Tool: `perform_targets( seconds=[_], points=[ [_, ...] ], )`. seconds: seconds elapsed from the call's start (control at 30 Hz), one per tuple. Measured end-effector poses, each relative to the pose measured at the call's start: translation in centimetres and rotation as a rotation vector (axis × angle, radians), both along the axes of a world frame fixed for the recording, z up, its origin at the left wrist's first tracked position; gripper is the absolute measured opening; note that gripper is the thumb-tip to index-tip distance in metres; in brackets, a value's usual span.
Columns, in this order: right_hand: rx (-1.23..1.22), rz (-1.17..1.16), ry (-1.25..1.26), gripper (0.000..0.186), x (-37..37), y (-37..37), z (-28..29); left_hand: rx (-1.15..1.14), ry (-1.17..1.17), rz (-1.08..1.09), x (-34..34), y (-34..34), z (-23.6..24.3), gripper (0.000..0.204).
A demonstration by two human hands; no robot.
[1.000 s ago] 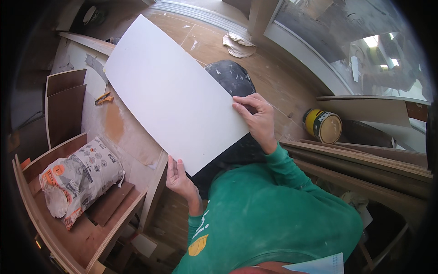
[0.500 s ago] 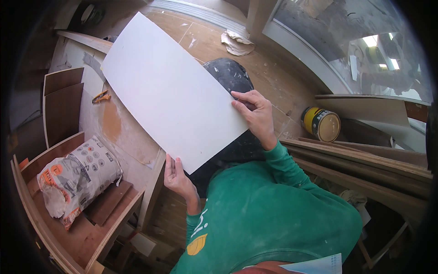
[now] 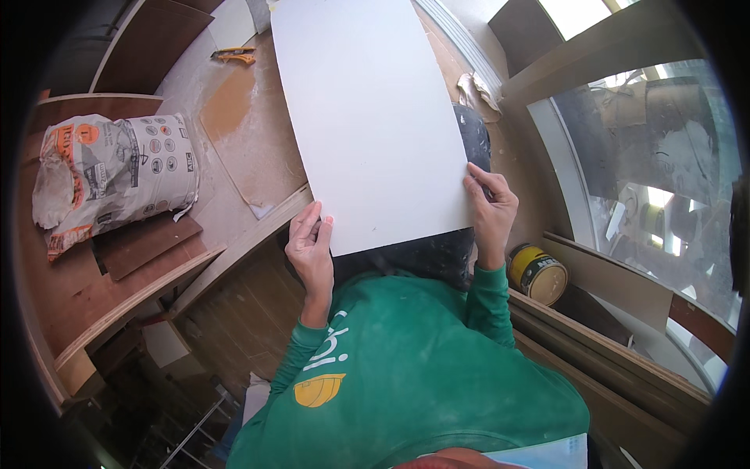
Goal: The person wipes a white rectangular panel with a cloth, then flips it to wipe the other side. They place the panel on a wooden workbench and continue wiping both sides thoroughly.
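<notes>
A long white board (image 3: pixel 375 133) stretches away from me, its near end above my lap and its far end out of the picture. The near left corner is pinched between the thumb and fingers of my left hand (image 3: pixel 311 238). Along the right edge, close to the near corner, my right hand (image 3: pixel 492 207) grips the board in the same way. A small dark speck marks its white face near the close edge. Part of my dark trouser leg (image 3: pixel 473 137) shows beyond the right edge.
Left of the board, an orange utility knife (image 3: pixel 234 55) lies on a dusty work surface (image 3: pixel 269 94). A printed bag (image 3: pixel 117 168) rests in a wooden tray-like box (image 3: pixel 141 301). To the right are a yellow and black can (image 3: pixel 537 273), a crumpled cloth (image 3: pixel 478 94) and a glass panel (image 3: pixel 656 156).
The board has swung clockwise and now points more nearly straight ahead. Both hands keep their hold on it. My view has also turned, shifting the surroundings.
</notes>
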State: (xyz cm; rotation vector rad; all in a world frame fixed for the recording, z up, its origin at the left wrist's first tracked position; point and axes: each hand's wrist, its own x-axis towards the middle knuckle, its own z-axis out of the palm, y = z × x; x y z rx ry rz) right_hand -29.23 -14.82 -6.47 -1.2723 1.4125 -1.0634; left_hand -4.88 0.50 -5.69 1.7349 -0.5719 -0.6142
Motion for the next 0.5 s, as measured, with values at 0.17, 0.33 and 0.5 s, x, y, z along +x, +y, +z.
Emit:
perform_targets(
  seconds=[0.17, 0.33, 0.5],
  points=[
    [0.02, 0.009, -0.001, 0.025, -0.1, -0.1, 0.0, -0.04, 0.056, 0.013, -0.1, 0.1, -0.3, 0.032],
    [-0.02, 0.088, 0.296, 0.03, -0.1, 0.2, 0.4, -0.156, 0.248, 0.084, -0.7, 0.0, -1.3, 0.052],
    [-0.489, 0.261, 0.995, 0.056, 2.8, 1.1, 1.9, -0.202, 0.427, 0.059, -0.5, 0.4, -1.4, 0.064]
  ],
)
